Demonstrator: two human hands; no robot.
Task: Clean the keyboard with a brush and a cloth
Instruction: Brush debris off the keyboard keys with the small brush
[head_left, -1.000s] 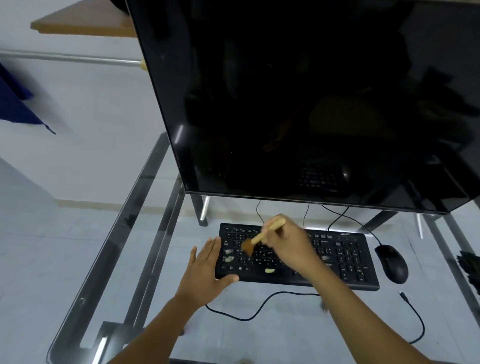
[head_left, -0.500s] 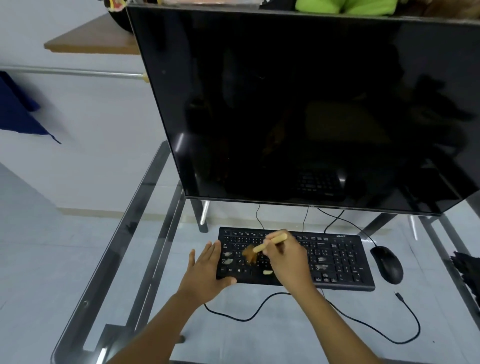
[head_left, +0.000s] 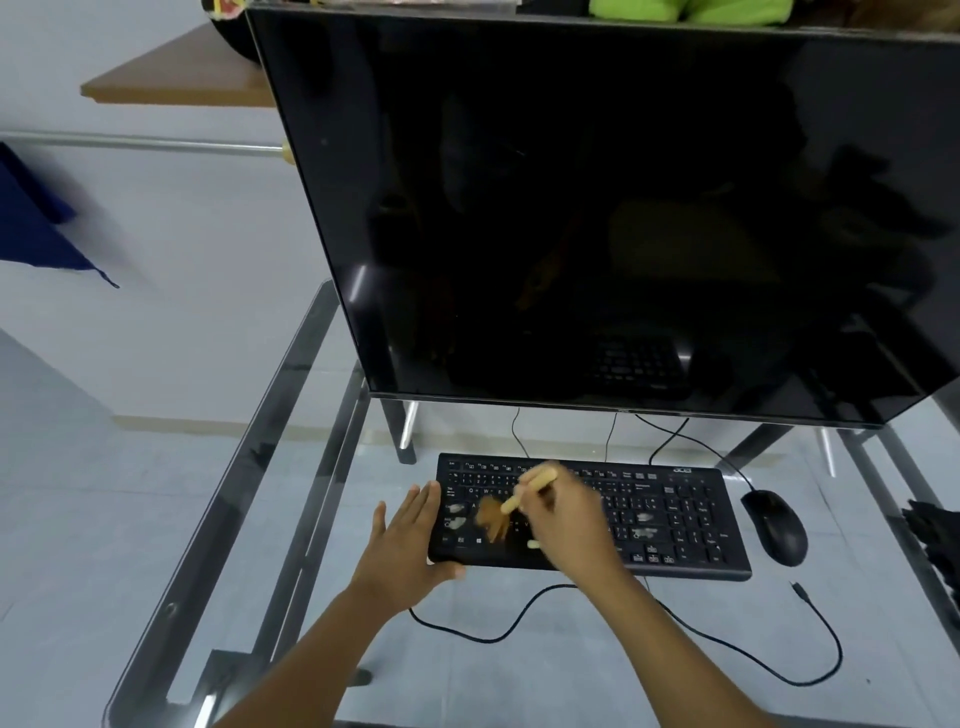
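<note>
Brush (head_left: 496, 514) bristles lower on keyboard (head_left: 675, 519) than before, motion-blurred.

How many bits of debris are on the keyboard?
5 visible: two near the left end, one by the right hand, two right of it. Hands may hide more.

Keyboard (head_left: 675, 514) black with small white key legends and a few pale grey-white smudges on its keys; brush (head_left: 527, 489) has a light tan wooden handle and blurred orange-brown bristles. Monitor (head_left: 597, 208) glossy black, mouse (head_left: 774, 527) black, cable (head_left: 727, 647) black, all on a clear glass worktop (head_left: 291, 519) with a dark grey metal frame, pale blue-grey tiled floor showing through. Behind: white wall, brown wooden shelf (head_left: 182, 73), dark blue cloth (head_left: 36, 228) at left, bright green object (head_left: 685, 10) at the top edge.
</note>
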